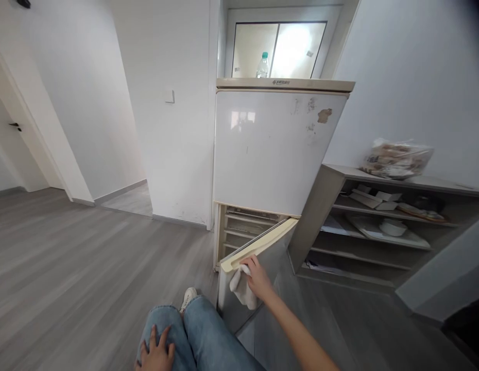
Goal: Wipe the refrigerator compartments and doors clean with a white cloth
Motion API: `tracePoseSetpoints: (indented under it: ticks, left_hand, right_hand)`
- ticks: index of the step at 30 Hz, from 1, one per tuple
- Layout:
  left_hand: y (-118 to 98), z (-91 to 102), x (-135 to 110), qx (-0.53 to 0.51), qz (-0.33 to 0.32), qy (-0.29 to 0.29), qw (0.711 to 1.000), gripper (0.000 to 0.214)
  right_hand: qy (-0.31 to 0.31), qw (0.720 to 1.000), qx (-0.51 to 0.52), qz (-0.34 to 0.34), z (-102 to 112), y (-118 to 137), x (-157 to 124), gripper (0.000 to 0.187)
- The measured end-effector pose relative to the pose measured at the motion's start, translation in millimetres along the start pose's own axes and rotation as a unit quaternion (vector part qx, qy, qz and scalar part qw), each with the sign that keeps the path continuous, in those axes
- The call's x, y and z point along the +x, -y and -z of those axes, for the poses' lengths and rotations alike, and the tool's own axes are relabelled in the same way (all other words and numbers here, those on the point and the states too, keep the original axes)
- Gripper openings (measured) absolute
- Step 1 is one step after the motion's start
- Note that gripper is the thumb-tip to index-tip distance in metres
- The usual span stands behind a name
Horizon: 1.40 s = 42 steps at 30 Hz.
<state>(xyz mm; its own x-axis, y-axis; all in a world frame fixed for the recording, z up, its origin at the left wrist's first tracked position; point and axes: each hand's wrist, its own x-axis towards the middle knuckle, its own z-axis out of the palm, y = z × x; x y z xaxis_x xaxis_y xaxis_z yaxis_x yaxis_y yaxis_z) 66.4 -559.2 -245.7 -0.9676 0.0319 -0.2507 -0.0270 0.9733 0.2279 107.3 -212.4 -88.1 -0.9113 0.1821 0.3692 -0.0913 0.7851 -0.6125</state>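
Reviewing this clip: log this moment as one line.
right hand: white cloth on open fridge door | left hand: resting on jeans

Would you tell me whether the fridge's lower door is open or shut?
Open: the lower door stands away from the shelves inside, the right hand on its edge.

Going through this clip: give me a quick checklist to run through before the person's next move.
White cloth held in right hand at the door's edge: ok
Lower fridge door swung open: ok
Left hand free, resting on the jeans: ok
Upper fridge door shut: ok
Lower compartment clean: cannot tell
Drips on the floor: cannot tell
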Motion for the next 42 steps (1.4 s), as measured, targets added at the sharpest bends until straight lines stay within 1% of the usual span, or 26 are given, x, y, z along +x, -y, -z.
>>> tracePoseSetpoints:
  ticks: [4, 9, 11, 13, 15, 16, 19, 21, 23, 25, 26, 28, 29, 31, 33, 34, 35, 36, 37, 39, 40, 41, 42]
  left_hand:
    - [-6, 4.3, 0, -0.001, -0.006, 0.006, 1.000, 0.053]
    - [-29, 12.4, -4, 0.022, -0.036, 0.022, 0.999, 0.052]
    - [-41, 10.6, -4, 0.046, -0.060, 0.014, 0.997, 0.052]
    - [-51, 4.2, -2, 0.072, -0.086, -0.009, 0.994, 0.052]
    - [-59, -5.5, 1, 0.090, -0.108, -0.033, 0.990, 0.051]
    - [-62, -10.7, 3, 0.096, -0.115, -0.036, 0.988, 0.051]
    - [-72, -23.2, 8, 0.109, -0.133, -0.021, 0.985, 0.051]
    - [-79, -26.3, 8, 0.120, -0.148, -0.015, 0.982, 0.051]
    - [-90, -24.7, 5, 0.132, -0.163, -0.022, 0.978, 0.051]
    - [-101, -19.7, 0, 0.146, -0.173, -0.021, 0.974, 0.051]
    - [-107, -17.0, -3, 0.153, -0.179, -0.018, 0.972, 0.051]
    - [-117, -13.2, -8, 0.167, -0.188, -0.009, 0.968, 0.051]
    - [-121, -12.8, -9, 0.174, -0.193, -0.006, 0.966, 0.051]
    - [-126, -15.0, -10, 0.183, -0.205, -0.011, 0.961, 0.051]
    - [-129, -19.2, -10, 0.190, -0.215, -0.024, 0.958, 0.051]
    - [-130, -21.0, -9, 0.193, -0.216, -0.026, 0.957, 0.051]
    - [-132, -22.1, -9, 0.196, -0.215, -0.025, 0.956, 0.051]
    - [-134, -22.4, -9, 0.198, -0.212, -0.020, 0.957, 0.051]
    - [-135, -21.9, -9, 0.199, -0.208, -0.012, 0.958, 0.051]
    - [-139, -19.6, -8, 0.198, -0.203, 0.003, 0.959, 0.051]
    - [-140, -18.6, -8, 0.198, -0.201, 0.009, 0.959, 0.051]
    - [-140, -17.9, -8, 0.198, -0.200, 0.012, 0.959, 0.051]
    - [-141, -17.7, -7, 0.198, -0.199, 0.014, 0.960, 0.051]
  right_hand:
    - [0.006, 0.999, 0.049, -0.003, 30, 0, -42, 0.047]
    - [0.008, 0.997, 0.068, -0.043, 73, 5, -86, 0.048]
    - [0.008, 0.995, 0.070, -0.068, 89, 5, -103, 0.048]
    - [0.004, 0.993, 0.066, -0.098, 104, 2, -120, 0.049]
    - [-0.004, 0.990, 0.052, -0.129, 118, -3, -137, 0.053]
    - [-0.008, 0.989, 0.042, -0.145, 125, -6, -145, 0.056]
    - [-0.008, 0.982, -0.010, -0.188, 143, -15, -167, 0.061]
    - [0.002, 0.975, -0.060, -0.214, 155, -22, -179, 0.062]
    - [0.010, 0.966, -0.109, -0.235, 166, -29, -190, 0.063]
    - [-0.012, 0.954, -0.155, -0.257, 178, -37, -203, 0.062]
    - [-0.036, 0.945, -0.178, -0.270, 185, -40, -209, 0.061]
    - [-0.111, 0.919, -0.230, -0.301, 199, -41, -220, 0.057]
    - [-0.156, 0.900, -0.256, -0.316, 206, -39, -225, 0.055]
    - [-0.246, 0.852, -0.299, -0.353, 220, -30, -229, 0.050]
    - [-0.325, 0.787, -0.323, -0.413, 231, -19, -227, 0.050]
    - [-0.347, 0.760, -0.324, -0.445, 233, -15, -224, 0.051]
    - [-0.357, 0.740, -0.319, -0.472, 234, -12, -220, 0.052]
    - [-0.354, 0.733, -0.310, -0.491, 233, -12, -216, 0.054]
    - [-0.340, 0.739, -0.295, -0.501, 229, -13, -212, 0.054]
    - [-0.296, 0.766, -0.274, -0.501, 221, -21, -205, 0.051]
    - [-0.277, 0.774, -0.273, -0.499, 216, -25, -202, 0.050]
    - [-0.262, 0.778, -0.273, -0.501, 213, -29, -199, 0.049]
    - [-0.251, 0.774, -0.276, -0.511, 212, -33, -197, 0.049]
